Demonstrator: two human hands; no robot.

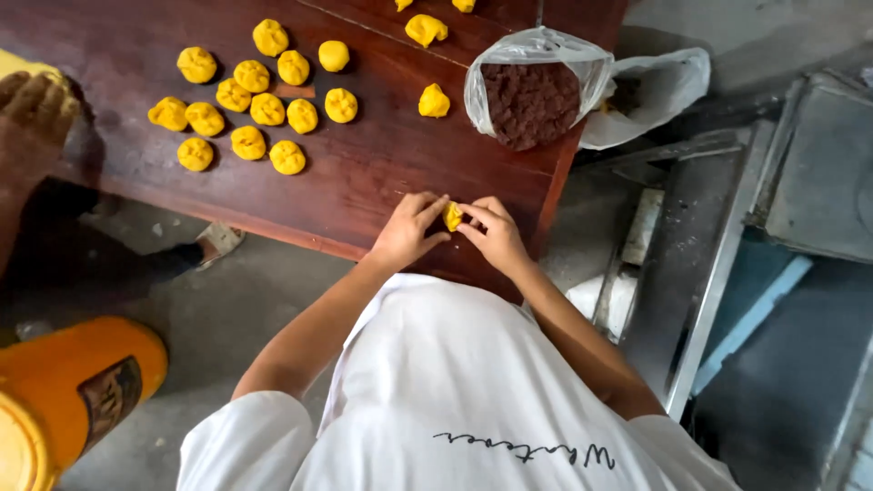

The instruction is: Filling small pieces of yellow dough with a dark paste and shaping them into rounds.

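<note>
**A:** Where does the dough piece [452, 216] sit vs the grip?

**B:** Dead centre between both hands. Left hand [406, 232] pinches it from its left side, thumb and fingertips closed on it. Right hand [492, 235] pinches from the right, same way. Fingers of both hands meet over it. It's held just above the near edge of the table [364, 186], close to the person's chest.

**A:** Look of it?

**B:** Small yellow-orange lump, mostly hidden by the fingers. Only a narrow strip shows. Can't tell its full shape or whether it's sealed.

**A:** Around it?

**B:** Dark red-brown wooden tabletop. Clear plastic bag [536, 86] of dark brown crumbly filling [532, 105] sits up and to the right of the hands, mouth rolled open, near the table's right edge. One single dough ball [434, 101] just left of the bag. Cluster of finished yellow balls [259, 100] at upper left, well apart from the hands, roughly in rows. A few more [426, 29] at the far edge.

**A:** Anyone else?

**B:** Another person's hand [32, 114] at the far left table edge, fingers curled. Orange-yellow container [73, 391] on the floor at lower left. Metal frame parts [700, 273] to the right of the table.
</note>
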